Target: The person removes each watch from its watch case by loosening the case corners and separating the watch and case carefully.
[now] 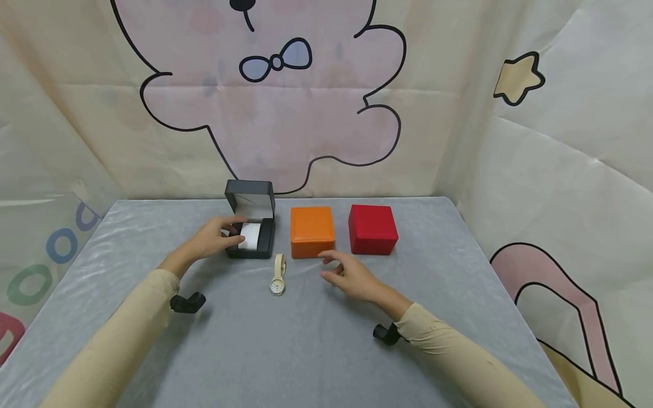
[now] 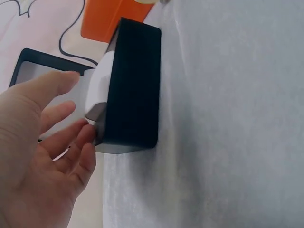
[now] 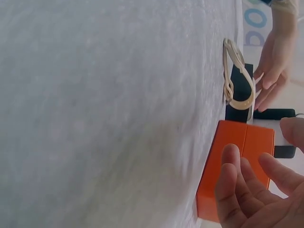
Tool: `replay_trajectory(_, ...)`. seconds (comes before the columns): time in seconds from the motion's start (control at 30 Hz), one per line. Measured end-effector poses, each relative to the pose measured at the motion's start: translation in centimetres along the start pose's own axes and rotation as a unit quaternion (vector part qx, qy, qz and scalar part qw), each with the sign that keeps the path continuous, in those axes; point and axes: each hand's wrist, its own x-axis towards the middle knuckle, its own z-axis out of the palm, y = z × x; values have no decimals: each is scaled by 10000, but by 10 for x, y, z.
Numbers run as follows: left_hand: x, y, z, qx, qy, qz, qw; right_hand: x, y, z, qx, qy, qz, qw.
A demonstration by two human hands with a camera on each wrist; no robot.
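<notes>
A black watch box (image 1: 266, 241) stands with its lid raised at the back left of the table, a white cushion (image 1: 250, 235) inside it. Over the box's left side reaches my left hand (image 1: 211, 238); in the left wrist view its thumb and loosely bent fingers are beside the cushion (image 2: 100, 85), without a grip on it. Whether the fingertips touch the box is unclear. My right hand (image 1: 354, 277) hovers in front of the orange box (image 1: 312, 229), fingers relaxed and holding nothing. Between the hands lies a cream-strapped watch (image 1: 278, 277), its dial facing up.
A closed red box (image 1: 373, 229) sits right of the orange one, with a gap between them. Grey-blue cloth covers the table (image 1: 306, 351). Behind it hangs a printed curtain (image 1: 316, 124), close to the back edge.
</notes>
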Motion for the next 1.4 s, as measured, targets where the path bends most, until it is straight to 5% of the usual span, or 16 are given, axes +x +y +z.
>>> replay_trajectory(0.23,-14,15,-5,-199,221,-96,9995,-3,5,-10,48,327,-110,9994)
replay_trajectory(0.73,-21,52,-3,-238,295,407,9985,0,13,-13,-174,927,-18,9955)
replay_trajectory(0.97,-10,74,7,-225,146,742,9969,7,15,-13,-63,971,-39,9952)
replay_trajectory(1.23,5,91,28,-306,-189,851,9957,21,19,-13,-87,822,416,9957)
replay_trajectory(1.4,19,94,40,42,-331,862,9957,32,19,-10,97,789,743,9941)
